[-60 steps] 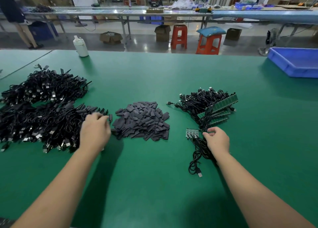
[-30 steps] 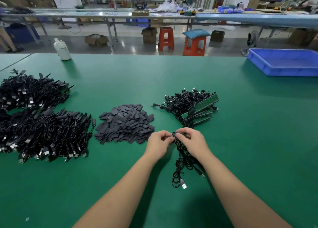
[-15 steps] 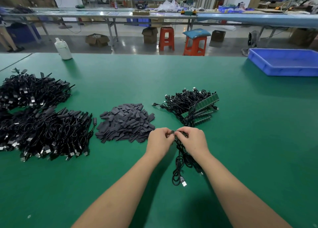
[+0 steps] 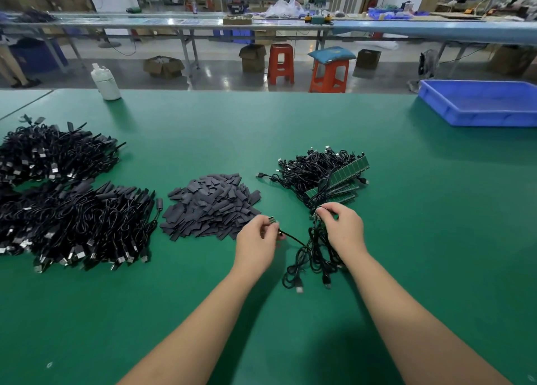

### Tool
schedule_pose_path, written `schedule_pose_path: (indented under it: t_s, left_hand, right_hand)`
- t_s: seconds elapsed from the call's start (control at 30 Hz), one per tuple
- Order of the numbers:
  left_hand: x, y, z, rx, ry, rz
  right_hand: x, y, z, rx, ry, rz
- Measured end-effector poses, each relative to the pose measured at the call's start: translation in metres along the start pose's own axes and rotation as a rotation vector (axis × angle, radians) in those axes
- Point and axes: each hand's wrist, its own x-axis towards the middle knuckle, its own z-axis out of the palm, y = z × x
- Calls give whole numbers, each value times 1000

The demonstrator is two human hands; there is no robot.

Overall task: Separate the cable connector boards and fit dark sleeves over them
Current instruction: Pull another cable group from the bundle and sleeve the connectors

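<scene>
Head view: at the left of the frame the finished cables (image 4: 72,225) lie heaped on the green counter (image 4: 406,210), with the pile of dark sleeves (image 4: 212,204) at centre. Half a second ago both hands met on one strip; now the left hand (image 4: 255,239) has drawn away, pinching a single connector board (image 4: 272,220) (cable trailing). Right of it, the right hand (image 4: 343,227) pinches the remaining strip (image 4: 318,211). One board is separated; sleeving likely comes next.
</scene>
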Motion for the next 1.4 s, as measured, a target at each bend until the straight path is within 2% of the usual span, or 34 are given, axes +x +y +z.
schedule_pose_path:
  t_s: [0.1, 0.17, 0.27, 0.47, 0.57, 0.6, 0.67, 0.83, 0.9, 0.97, 1.13, 1.27, 1.3, 1.33, 1.4]
  left_hand:
    - [-1, -4, -8, -331, -9, -123]
    - [-1, -6, -13, -463, -41, -171]
    - [1, -12, -21, -455, -27, -158]
    - [5, -12, -21, -352, -51, -119]
    - [4, -11, -18, -310, -52, -93]
    - [4, -11, -18, -286, -41, -75]
    - [4, -11, -21, -260, -49, -54]
    - [0, -9, -27, -430, -178, -132]
    - [-4, -6, -26, -417, -240, -116]
    - [-6, -2, -25, -326, -301, -59]
    - [-11, 7, -25, -251, -393, 17]
    - [-12, 9, -27, -254, -433, 17]
    - [-11, 8, -27, -246, -418, 15]
    - [-10, 7, -29, -244, -389, 9]
    - [-6, 5, -31, -237, -289, -3]
  right_hand:
    - [3, 3, -4, 64, -3, 67]
    - [3, 4, -5, 144, -22, 127]
    - [1, 5, -10, 382, -139, 197]
    - [-5, -5, -28, 647, -504, 120]
    - [-3, -10, -40, 1000, -543, 253]
    - [-2, -10, -43, 1025, -531, 291]
    - [0, -9, -49, 834, -490, 295]
    - [10, -1, -43, 30, -303, 69]
    - [12, -1, -32, -157, -258, -37]
    - [13, 0, -18, -243, -263, -104]
    - [5, 5, 13, -273, -305, -98]
    - [-5, 3, 27, -311, -136, -245]
    - [-8, -2, 29, -216, -130, -231]
    - [-12, -9, 31, -28, -199, -138]
    - [-25, -26, 34, 471, -495, 184]
